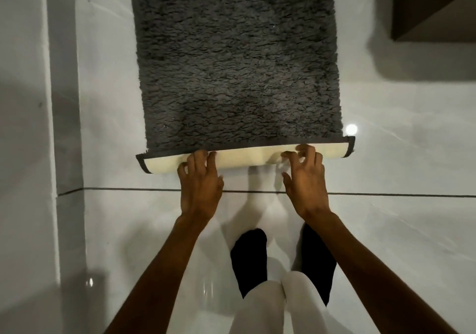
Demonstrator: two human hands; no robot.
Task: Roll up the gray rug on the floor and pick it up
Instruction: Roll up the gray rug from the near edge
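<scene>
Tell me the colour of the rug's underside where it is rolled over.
Cream, edged in dark gray binding: the rolled backing of the gray rug, head view.

Dim, slightly soft wide-angle view; lamp glare (351, 129) on the glossy floor (412, 153); edges bend outward.

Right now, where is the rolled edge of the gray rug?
In the head view, the rolled edge lies across the middle, on the white floor, under the fingertips of the left hand and right hand.
</scene>
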